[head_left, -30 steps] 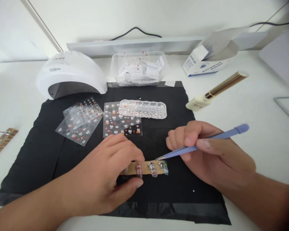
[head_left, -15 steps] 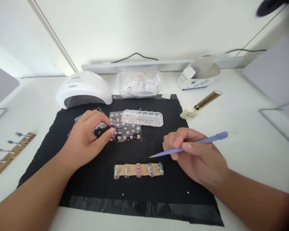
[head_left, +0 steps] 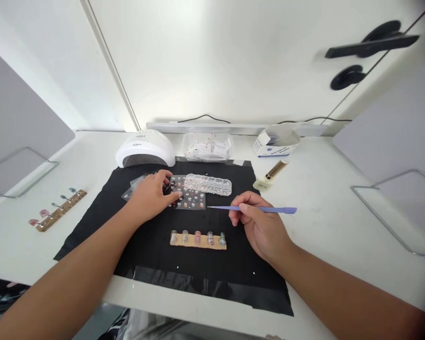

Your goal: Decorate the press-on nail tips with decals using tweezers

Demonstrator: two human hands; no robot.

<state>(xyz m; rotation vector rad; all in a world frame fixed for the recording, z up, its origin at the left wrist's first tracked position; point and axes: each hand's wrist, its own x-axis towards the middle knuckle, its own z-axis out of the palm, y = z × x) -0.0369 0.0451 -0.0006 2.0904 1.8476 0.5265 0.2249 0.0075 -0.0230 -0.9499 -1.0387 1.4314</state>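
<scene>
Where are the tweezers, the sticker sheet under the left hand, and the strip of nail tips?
tweezers (head_left: 269,209), head view, on the purple shaft behind the right hand's fingers.
sticker sheet (head_left: 193,202), head view, on its uncovered right half.
nail strip (head_left: 198,240), head view, on the tan strip's middle.

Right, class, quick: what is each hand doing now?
Left hand: fingers pressed on the sticker sheet, nothing gripped.
Right hand: closed on the tweezers.

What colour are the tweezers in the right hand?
Light purple tweezers, held in the right hand; head view.
</scene>
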